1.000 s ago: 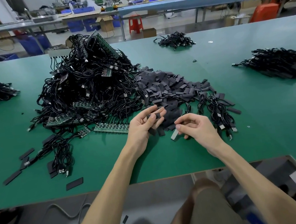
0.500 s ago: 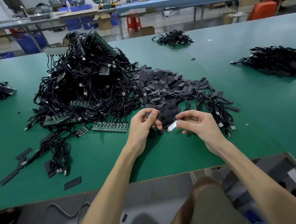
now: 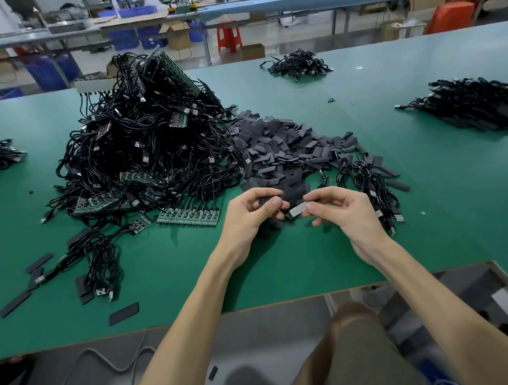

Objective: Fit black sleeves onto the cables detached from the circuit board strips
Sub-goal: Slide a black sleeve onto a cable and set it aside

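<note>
Fingers of left hand (image 3: 249, 220) pinch black sleeve (image 3: 288, 215) | right hand (image 3: 346, 216) fingers pinch pale cable end (image 3: 298, 209), touching sleeve | sleeve mostly hidden behind fingers

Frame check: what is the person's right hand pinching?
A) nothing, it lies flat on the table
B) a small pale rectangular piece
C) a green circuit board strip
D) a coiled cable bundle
B: the right hand pinches a small pale rectangular piece at its fingertips. The piece points toward the black sleeve held by the left hand. The green strips lie apart, to the left.
</note>
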`<action>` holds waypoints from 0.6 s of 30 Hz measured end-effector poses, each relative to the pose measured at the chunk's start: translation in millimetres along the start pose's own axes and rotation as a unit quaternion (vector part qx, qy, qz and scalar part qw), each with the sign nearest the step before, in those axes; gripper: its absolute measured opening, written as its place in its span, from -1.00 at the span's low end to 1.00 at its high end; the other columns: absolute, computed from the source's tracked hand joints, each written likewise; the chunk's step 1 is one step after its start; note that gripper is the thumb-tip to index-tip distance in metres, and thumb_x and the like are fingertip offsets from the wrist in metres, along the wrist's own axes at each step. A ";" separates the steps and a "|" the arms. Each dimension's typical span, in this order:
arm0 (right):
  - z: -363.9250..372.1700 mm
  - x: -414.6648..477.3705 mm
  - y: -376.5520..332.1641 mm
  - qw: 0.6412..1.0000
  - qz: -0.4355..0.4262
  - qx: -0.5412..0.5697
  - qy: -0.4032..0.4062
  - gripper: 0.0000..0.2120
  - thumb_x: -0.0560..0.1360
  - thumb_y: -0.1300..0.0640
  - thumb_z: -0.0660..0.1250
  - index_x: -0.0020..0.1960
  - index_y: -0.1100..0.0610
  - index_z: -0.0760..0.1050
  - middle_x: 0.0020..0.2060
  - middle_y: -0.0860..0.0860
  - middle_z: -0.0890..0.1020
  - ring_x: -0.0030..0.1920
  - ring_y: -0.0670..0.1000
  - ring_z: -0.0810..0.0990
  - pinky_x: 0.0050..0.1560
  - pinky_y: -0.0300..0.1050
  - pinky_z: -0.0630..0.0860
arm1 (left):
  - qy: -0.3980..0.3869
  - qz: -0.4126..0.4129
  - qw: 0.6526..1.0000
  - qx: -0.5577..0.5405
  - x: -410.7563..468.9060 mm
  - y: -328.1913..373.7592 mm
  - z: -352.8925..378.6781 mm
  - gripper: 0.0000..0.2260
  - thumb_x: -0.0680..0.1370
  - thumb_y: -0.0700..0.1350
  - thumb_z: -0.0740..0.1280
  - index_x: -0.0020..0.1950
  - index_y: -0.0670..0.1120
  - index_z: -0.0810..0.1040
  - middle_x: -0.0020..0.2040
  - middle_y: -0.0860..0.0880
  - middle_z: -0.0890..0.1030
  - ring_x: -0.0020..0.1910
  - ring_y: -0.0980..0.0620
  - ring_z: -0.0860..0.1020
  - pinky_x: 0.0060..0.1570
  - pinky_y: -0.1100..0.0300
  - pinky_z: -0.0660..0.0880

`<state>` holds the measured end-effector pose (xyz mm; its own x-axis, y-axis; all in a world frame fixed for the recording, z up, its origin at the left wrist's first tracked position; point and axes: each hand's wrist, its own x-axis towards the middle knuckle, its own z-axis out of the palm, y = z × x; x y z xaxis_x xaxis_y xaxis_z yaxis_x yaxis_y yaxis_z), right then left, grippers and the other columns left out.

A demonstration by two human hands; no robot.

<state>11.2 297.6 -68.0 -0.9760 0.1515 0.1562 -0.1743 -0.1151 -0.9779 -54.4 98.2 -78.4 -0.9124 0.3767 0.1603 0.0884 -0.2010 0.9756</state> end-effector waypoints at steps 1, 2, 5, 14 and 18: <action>-0.2 -0.2 -0.1 1.000 0.001 0.003 -0.001 -0.82 0.43 0.30 0.52 0.03 0.27 0.67 -0.16 0.16 0.74 -0.11 0.12 0.75 -0.19 -0.21 0.62 | 0.004 0.000 1.000 0.004 0.0 0.1 -0.3 -0.80 0.57 -0.20 0.46 0.15 -0.24 0.63 -0.08 -0.17 0.73 -0.25 0.02 0.61 -0.09 0.22 0.58; 0.0 -0.4 -0.1 1.000 0.002 0.005 -0.002 -0.80 0.41 0.29 0.52 0.03 0.27 0.67 -0.15 0.18 0.74 -0.09 0.13 0.75 -0.17 -0.21 0.62 | 0.007 0.001 1.000 0.008 0.0 0.0 -0.7 -0.81 0.56 -0.20 0.45 0.15 -0.24 0.64 -0.09 -0.16 0.73 -0.24 0.02 0.61 -0.09 0.22 0.57; 0.2 -0.3 0.2 1.000 0.005 0.010 -0.008 -0.79 0.42 0.31 0.52 0.05 0.28 0.66 -0.14 0.21 0.74 -0.07 0.15 0.75 -0.14 -0.20 0.63 | 0.007 0.002 1.000 0.004 -0.4 0.0 -0.8 -0.83 0.55 -0.22 0.46 0.13 -0.22 0.66 -0.10 -0.14 0.72 -0.23 0.02 0.61 -0.10 0.22 0.58; -0.9 -0.5 -0.5 0.999 0.004 0.048 0.011 -0.84 0.43 0.32 0.51 0.00 0.28 0.68 -0.16 0.17 0.74 -0.12 0.10 0.76 -0.19 -0.22 0.63 | -0.005 -0.005 1.000 0.015 -1.2 1.5 0.3 -0.87 0.52 -0.27 0.47 0.03 -0.10 0.73 -0.13 -0.12 0.72 -0.27 0.04 0.58 -0.13 0.24 0.56; -0.5 -0.1 -0.8 0.998 0.008 0.058 0.018 -0.83 0.38 0.25 0.53 -0.03 0.23 0.69 -0.14 0.20 0.74 -0.11 0.13 0.76 -0.21 -0.20 0.64 | -0.010 -0.009 1.000 0.017 -1.9 2.6 1.1 -0.88 0.51 -0.26 0.48 -0.02 -0.08 0.74 -0.16 -0.10 0.71 -0.29 0.04 0.57 -0.17 0.21 0.53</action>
<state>11.5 298.2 -67.3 -0.9739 0.1832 0.1339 -0.1751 -0.2312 -0.9570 -52.0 98.0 -76.0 -0.9061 0.3974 0.1450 0.0858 -0.1631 0.9829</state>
